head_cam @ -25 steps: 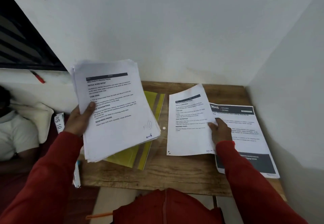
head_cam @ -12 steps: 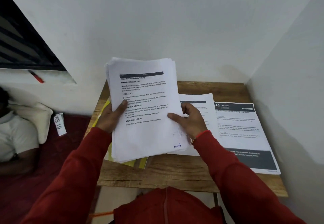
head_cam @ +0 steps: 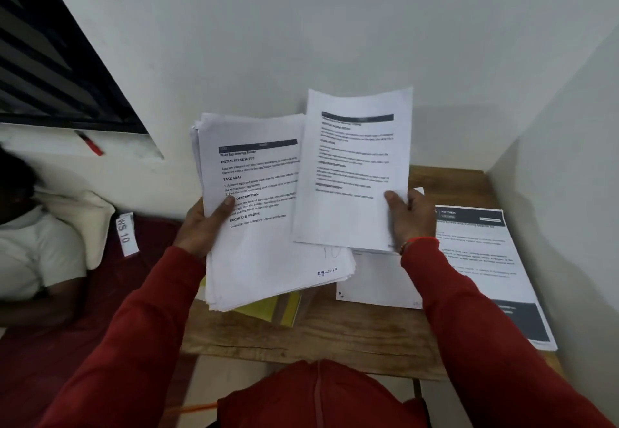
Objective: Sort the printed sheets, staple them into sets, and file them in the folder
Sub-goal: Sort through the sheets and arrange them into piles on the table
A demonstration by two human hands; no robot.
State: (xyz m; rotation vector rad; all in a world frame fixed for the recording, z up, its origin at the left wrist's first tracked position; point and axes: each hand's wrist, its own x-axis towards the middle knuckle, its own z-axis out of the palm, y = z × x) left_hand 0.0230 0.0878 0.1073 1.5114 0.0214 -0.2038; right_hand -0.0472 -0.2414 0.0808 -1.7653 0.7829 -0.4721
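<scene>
Both hands' fingers grip paper: left (head_cam: 204, 226) the stack (head_cam: 268, 243), right (head_cam: 410, 218) one sheet (head_cam: 351, 176) overlapping it.

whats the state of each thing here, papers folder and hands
paper stack: held up off the table, gripped by the left hand
single sheet: lifted apart from the stack, pinched by the right hand
left hand: grips the stack's left edge
right hand: holds the single sheet
sheet on table: lying flat
dark-banded sheet: lying flat on the table
yellow folder: flat under the stack, mostly hidden
</scene>
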